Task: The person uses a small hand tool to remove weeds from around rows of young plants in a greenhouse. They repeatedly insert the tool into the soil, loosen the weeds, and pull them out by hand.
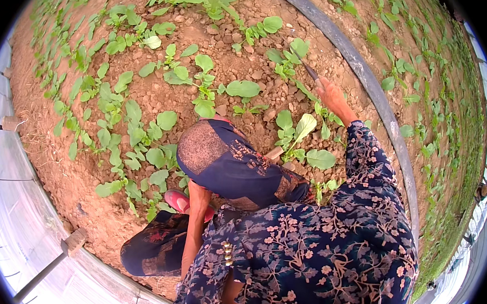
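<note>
My right hand [333,98] grips the handle of a slim hand tool [309,69], probably a knife or small sickle. Its thin dark end points up and left, beside a young leafy green plant [290,58] in the dry soil. My right arm is stretched forward. My left forearm [198,216] passes beneath my bent knee [222,152], which hides the left hand. Below the knee, a broad-leaved seedling [291,134] grows close to my trouser leg, with a pale piece of wood or similar material [274,153] near its base.
A dark drip hose [359,71] curves along the bed on the right. Rows of seedlings [133,123] cover the cloddy soil at left, with more beyond the hose. Plastic greenhouse sheeting [16,195] borders the lower left, near a block [74,241]. A pink shoe [176,200] stands among leaves.
</note>
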`<state>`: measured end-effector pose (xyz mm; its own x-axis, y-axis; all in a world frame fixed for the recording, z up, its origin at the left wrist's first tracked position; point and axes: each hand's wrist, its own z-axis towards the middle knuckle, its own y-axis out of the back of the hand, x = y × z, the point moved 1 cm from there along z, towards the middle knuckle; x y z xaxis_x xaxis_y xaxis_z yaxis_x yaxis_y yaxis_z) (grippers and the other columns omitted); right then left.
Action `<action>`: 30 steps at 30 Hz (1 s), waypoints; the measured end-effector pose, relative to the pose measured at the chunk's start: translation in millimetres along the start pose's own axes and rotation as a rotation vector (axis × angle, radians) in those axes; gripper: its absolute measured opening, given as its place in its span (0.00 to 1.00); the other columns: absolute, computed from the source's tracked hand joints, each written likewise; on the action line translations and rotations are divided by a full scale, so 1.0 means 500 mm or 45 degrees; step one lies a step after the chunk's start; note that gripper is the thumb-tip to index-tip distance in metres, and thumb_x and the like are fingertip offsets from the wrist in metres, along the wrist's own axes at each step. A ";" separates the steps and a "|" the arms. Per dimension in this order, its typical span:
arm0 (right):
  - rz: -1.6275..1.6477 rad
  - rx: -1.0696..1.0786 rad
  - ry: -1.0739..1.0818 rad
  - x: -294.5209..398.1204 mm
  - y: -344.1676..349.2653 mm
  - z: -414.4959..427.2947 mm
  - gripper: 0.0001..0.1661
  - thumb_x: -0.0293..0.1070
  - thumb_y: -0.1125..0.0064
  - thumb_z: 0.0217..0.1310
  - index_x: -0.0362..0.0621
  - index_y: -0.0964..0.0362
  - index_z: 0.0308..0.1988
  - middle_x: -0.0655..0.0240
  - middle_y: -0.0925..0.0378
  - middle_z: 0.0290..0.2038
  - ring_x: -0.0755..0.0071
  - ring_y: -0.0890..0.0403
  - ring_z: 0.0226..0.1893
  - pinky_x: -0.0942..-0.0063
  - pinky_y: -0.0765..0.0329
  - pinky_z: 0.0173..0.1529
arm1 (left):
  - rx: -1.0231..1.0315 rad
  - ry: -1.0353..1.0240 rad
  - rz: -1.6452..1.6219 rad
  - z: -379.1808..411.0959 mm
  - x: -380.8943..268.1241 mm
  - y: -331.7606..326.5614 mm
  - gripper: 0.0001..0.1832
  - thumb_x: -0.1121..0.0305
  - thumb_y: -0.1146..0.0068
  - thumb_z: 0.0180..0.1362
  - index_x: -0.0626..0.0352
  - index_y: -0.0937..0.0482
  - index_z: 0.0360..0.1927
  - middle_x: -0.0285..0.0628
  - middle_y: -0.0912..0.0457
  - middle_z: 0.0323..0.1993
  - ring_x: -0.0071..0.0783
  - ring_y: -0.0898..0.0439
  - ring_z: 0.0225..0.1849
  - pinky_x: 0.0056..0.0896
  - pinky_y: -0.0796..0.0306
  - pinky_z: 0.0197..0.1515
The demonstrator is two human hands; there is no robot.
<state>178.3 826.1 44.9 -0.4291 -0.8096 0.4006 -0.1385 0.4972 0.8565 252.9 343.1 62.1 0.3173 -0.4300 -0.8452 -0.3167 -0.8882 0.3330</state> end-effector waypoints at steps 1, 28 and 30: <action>0.031 -0.012 -0.001 -0.006 -0.003 0.004 0.17 0.39 0.49 0.62 0.43 0.34 0.48 0.45 0.22 0.34 0.38 0.21 0.38 0.49 0.26 0.42 | 0.005 -0.034 0.046 0.004 -0.015 -0.006 0.15 0.80 0.52 0.54 0.67 0.22 0.45 0.48 0.16 0.38 0.39 0.16 0.39 0.36 0.24 0.41; -0.015 0.072 -0.190 -0.124 -0.010 -0.311 0.19 0.41 0.51 0.66 0.45 0.40 0.52 0.44 0.23 0.32 0.37 0.22 0.35 0.47 0.26 0.38 | 0.184 0.104 0.157 0.041 -0.022 -0.035 0.15 0.84 0.56 0.54 0.67 0.25 0.46 0.45 0.19 0.32 0.31 0.19 0.26 0.29 0.29 0.21; -0.069 0.135 -0.146 -0.146 -0.032 -0.344 0.19 0.41 0.52 0.66 0.45 0.40 0.52 0.44 0.23 0.32 0.37 0.22 0.35 0.47 0.26 0.37 | 0.136 -0.043 0.235 0.030 -0.049 -0.024 0.16 0.82 0.56 0.55 0.67 0.26 0.47 0.44 0.19 0.35 0.29 0.19 0.30 0.27 0.29 0.23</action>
<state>365.5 823.5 58.1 -0.5164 -0.7984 0.3096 -0.2554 0.4886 0.8343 235.6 366.9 72.6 0.2159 -0.5765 -0.7881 -0.4605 -0.7718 0.4385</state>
